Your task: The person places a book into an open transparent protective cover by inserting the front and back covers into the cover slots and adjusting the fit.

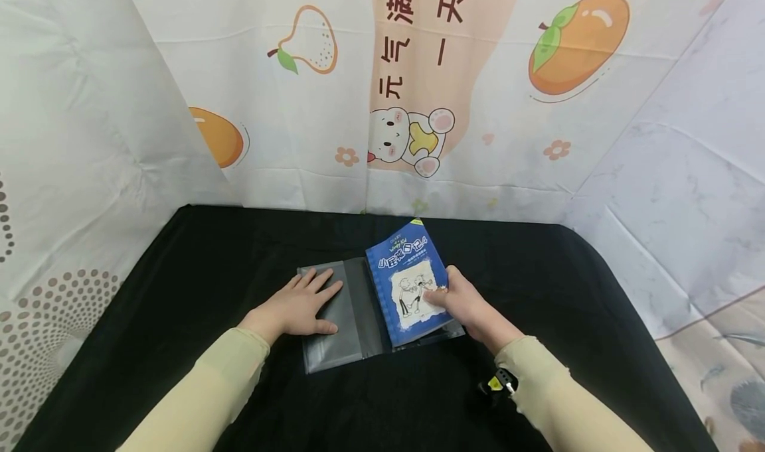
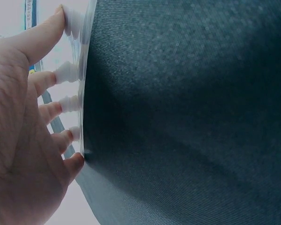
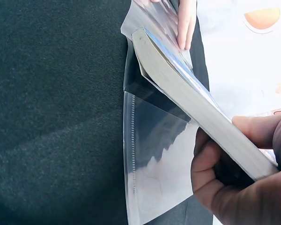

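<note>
**Blue book [image 1: 409, 281] held at one side above an unfolded cover [image 1: 336, 354]**

Held along its right edge by the right hand [image 1: 463, 302]: thumb on the front, fingers bent underneath, grip closed down to the thickness of the pages. Located near the middle of the black cloth [image 1: 209, 286], over the middle and right panel of the cover. Blue in front, with white lettering toward the top and a pale, ragged-edged patch with drawn figures below.

Tilted in the right wrist view, with the held side raised off the cover's right panel and the opposite side low, close to the cover's middle. Contact between that low side and the cover: impossible to tell.

Laid out beneath: clear plastic, with a darker band down the middle and a row of small marks, like a seam, along the near edge of the right panel.

Flat on the cover's left panel: left hand [image 1: 301, 306], fingers spread wide, gripping nothing, fingertips against the plastic in the left wrist view.

On both arms, pale sleeves [image 1: 209, 379]; at the right cuff, a black and yellow item [image 1: 502, 379], too small to make out. Behind the cloth, a white curtain [image 1: 317, 117] printed with fruit, flowers and dark red characters.
</note>
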`<state>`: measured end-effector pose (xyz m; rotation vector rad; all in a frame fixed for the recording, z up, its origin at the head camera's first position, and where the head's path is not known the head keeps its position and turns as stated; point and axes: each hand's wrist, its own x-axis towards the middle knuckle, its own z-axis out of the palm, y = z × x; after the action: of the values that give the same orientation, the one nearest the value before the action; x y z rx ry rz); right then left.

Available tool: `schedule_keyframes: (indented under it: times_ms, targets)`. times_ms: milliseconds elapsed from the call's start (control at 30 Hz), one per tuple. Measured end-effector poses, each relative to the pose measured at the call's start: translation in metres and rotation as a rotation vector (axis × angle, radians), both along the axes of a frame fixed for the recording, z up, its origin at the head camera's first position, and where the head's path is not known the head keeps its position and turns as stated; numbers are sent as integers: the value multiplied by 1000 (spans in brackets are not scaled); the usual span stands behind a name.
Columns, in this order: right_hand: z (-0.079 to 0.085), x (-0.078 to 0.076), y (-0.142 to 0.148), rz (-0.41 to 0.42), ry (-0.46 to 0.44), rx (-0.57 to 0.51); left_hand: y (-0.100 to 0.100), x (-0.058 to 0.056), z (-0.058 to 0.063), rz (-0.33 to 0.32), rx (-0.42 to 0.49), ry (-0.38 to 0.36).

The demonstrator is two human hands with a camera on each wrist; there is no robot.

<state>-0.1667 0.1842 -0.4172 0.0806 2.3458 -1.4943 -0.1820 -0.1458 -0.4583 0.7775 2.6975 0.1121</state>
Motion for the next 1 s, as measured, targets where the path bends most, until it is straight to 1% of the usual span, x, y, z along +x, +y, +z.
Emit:
schedule_keyframes:
  times_ms: [367,600,1000]
  targets:
    - [-6,1,-2,0,-7,-9,0,0,-1,7,-8,2]
    - [-10,2,-3,-18,-13,-18,0,0,0,0,0,-1]
    - [-13,2,-3,-28,-17,93,-1,0,2,-3,-2,-5]
